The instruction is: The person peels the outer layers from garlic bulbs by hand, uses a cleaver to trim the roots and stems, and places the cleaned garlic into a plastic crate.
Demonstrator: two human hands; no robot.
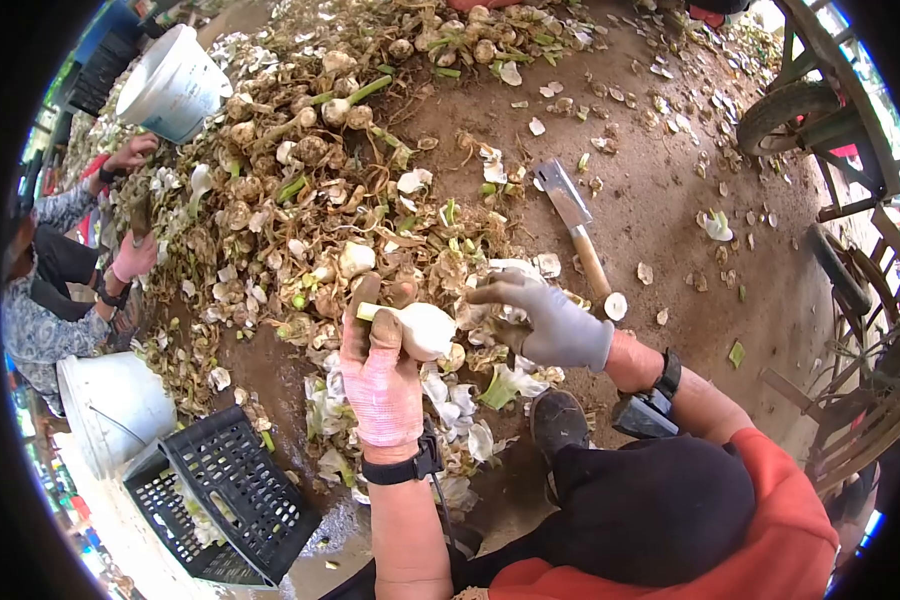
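Far left: 1 co-worker (pixel 45 310), patterned sleeves, pink-gloved hand (pixel 133 257) closed on something dark, can't make out what. 2 containers near them: upper bucket (pixel 180 90) by the pile, lower bucket (pixel 115 405) just beside a tilted black crate (pixel 253 480) with pale scraps inside. Next, a big pile (pixel 260 200) of bulbs, stalks and dry skins.

Center: left hand (pixel 380 375), pink glove, fingers wrapped round the neck of 1 white bulb (pixel 427 332); green stub points left, round end faces the right hand. Bulb is held up over loose skins, looks mostly clean. Right hand (pixel 562 325), gray glove, soiled fingertips, about half open, fingers curved and apart, no clear hold on anything; can't tell if it touches the skins behind. It's near the bulb but apart.

Step in hand, my read: stripping outer skin, near done on this 1. Next move calls for a steady left grip, plus right fingers closing on any leftover skin, or simply a release if clean.

Right: cleaver (pixel 567 205) flat on the ground, wooden handle toward the wearer, unheld. Far right: cart wheel (pixel 760 125).
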